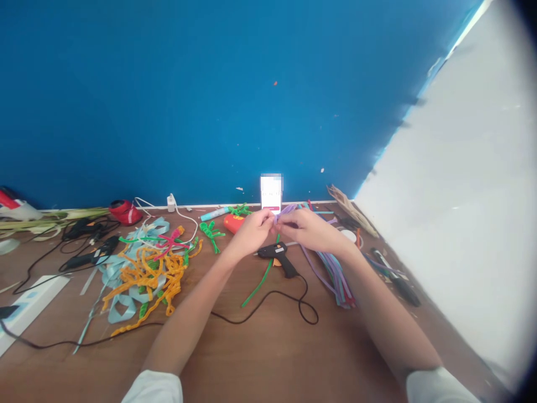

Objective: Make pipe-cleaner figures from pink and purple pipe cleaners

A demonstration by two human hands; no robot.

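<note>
My left hand (254,230) and my right hand (308,228) meet above the table, fingertips almost touching. Both pinch a small piece of purple pipe cleaner (276,220), mostly hidden by the fingers. Just below them lies a black glue gun (277,252), its nozzle to the left and its cord running down. A straight green pipe cleaner (258,286) passes under the gun. Under my right forearm is a bundle of purple, blue and red pipe cleaners (335,274). Behind the hands a lit phone (271,193) stands against the blue wall.
Left of my arms lies a tangle of orange pipe cleaners (155,274) and light blue ribbon (121,308). A green twisted figure (212,235) sits nearer the middle. A white power strip (31,308) is at far left, a black-handled cutter (398,280) at right.
</note>
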